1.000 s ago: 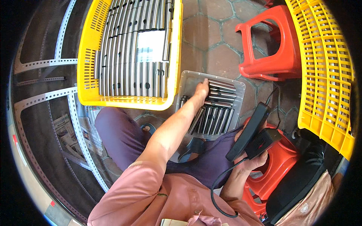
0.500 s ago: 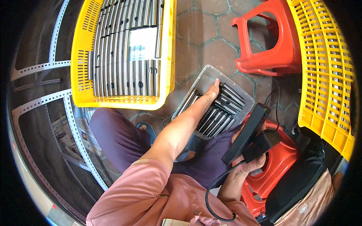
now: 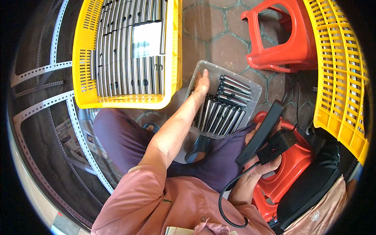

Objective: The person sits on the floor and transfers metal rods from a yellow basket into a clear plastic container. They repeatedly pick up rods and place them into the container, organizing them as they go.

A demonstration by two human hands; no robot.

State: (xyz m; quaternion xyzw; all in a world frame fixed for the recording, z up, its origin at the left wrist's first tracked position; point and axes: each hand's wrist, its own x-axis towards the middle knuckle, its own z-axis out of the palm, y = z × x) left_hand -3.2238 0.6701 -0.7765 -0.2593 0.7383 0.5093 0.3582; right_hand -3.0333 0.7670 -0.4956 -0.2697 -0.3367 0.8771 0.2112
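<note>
My left hand (image 3: 202, 83) reaches into a clear plastic bin (image 3: 255, 98) between my legs, close to its left wall. One finger stretches straight; the others are partly hidden, and I see nothing held. Several dark-ended metal rods (image 3: 223, 115) lie in the bin in two directions, some under my left arm. At my right side, my right hand (image 3: 263, 168) is closed around a black boxy device (image 3: 278, 146) with a black cable. A long flat black slab (image 3: 260, 133) sits against that device; whether the two are joined I cannot tell.
At the far left stands a yellow crate (image 3: 129, 104) packed with metal rods, a white sheet on top. A red stool (image 3: 258, 58) is at the far right, another red stool (image 3: 291, 168) beside me. Another yellow crate (image 3: 337, 78) borders the right. White perforated metal framing (image 3: 80, 129) stands left.
My left hand has moved left inside the bin. The bin has turned slightly counterclockwise, and the rods at its left are now mostly behind my arm. My right hand keeps its hold.
</note>
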